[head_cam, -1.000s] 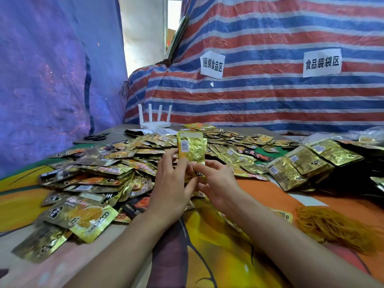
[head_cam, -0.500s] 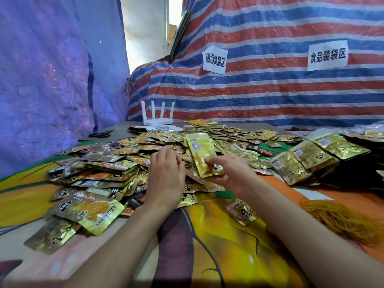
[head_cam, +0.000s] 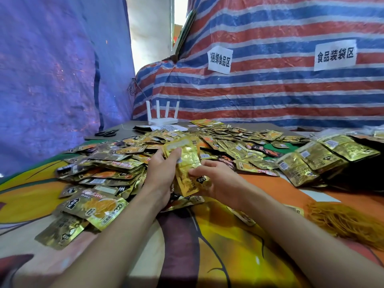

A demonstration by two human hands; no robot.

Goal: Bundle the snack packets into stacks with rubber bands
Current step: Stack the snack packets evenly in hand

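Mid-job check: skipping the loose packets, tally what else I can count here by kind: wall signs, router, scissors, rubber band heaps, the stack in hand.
Paper signs: 2
Router: 1
Scissors: 1
Rubber band heap: 1
Held packet stack: 1
Total: 6

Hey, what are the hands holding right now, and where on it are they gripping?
Gold snack packets, held together. The left hand grips their upper left edge, and the right hand pinches the lower end.

Left paper sign (head_cam: 220, 59) on striped tarp (head_cam: 270, 90): 捆绑食品区; right paper sign (head_cam: 335, 55): 食品装袋区.
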